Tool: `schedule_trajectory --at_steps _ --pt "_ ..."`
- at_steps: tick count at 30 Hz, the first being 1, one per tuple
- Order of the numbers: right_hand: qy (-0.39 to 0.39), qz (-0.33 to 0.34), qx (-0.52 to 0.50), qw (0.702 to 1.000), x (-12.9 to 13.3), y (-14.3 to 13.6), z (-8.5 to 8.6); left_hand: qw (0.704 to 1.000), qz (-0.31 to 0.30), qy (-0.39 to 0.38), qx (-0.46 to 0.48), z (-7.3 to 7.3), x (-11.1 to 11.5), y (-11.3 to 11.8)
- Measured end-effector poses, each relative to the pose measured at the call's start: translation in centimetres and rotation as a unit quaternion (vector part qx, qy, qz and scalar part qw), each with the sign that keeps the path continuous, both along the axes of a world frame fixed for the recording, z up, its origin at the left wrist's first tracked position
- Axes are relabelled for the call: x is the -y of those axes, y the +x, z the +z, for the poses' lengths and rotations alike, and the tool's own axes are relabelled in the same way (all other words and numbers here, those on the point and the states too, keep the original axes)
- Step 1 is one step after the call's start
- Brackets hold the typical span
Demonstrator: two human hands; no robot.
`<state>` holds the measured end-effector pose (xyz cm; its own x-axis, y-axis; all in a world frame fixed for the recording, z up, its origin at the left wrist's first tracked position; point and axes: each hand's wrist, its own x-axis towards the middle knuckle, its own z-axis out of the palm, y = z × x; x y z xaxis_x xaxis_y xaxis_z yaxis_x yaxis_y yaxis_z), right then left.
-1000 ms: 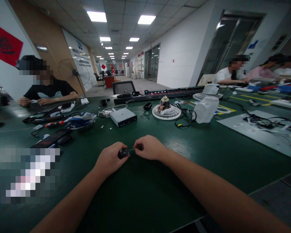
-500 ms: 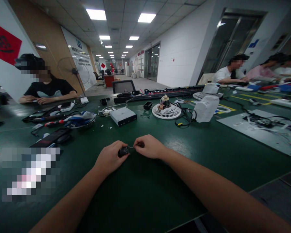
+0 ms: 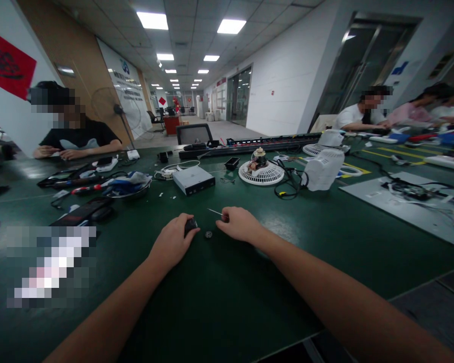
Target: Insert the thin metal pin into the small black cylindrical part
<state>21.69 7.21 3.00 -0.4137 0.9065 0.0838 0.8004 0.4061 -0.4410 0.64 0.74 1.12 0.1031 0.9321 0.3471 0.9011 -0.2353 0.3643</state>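
Note:
My left hand point(image 3: 171, 241) is closed around a small dark housing point(image 3: 190, 225), its open-looking end turned to the right; its exact kind is hidden by the fingers. In my right hand point(image 3: 239, 224) is a thin screwdriver point(image 3: 215, 212), its metal shaft pointing left and away from me, apart from the housing. Between the hands, a small round grey piece point(image 3: 208, 235) lies on the green table point(image 3: 219, 302). Just beyond my hands rests a silver optical drive point(image 3: 192, 180).
Behind stand a white fan grille with its motor point(image 3: 261, 171), a white plastic housing point(image 3: 324, 170) and a small black tray point(image 3: 232, 163). A metal panel point(image 3: 404, 206) lies right. Tools and a blue bundle point(image 3: 128, 184) are at left. Co-workers point(image 3: 75, 133) sit around.
The screwdriver tip has come away from the dark housing and tilted up. A small round grey piece now lies on the table between my hands. My right hand has shifted slightly right.

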Motion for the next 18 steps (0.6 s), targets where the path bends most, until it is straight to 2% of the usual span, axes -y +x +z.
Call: schedule_trajectory --at_steps 3,9,18 --pt "-0.016 0.042 -0.056 0.997 0.31 -0.45 -0.12 0.999 0.042 -0.022 0.010 -0.04 -0.21 0.01" --pt "-0.001 0.116 -0.044 0.992 0.85 -0.93 -0.57 0.994 0.079 -0.082 0.007 0.03 -0.36 0.06" --pt "-0.028 0.095 -0.067 0.993 0.47 -0.88 -0.85 0.993 0.071 -0.093 0.011 0.21 -0.19 0.00"
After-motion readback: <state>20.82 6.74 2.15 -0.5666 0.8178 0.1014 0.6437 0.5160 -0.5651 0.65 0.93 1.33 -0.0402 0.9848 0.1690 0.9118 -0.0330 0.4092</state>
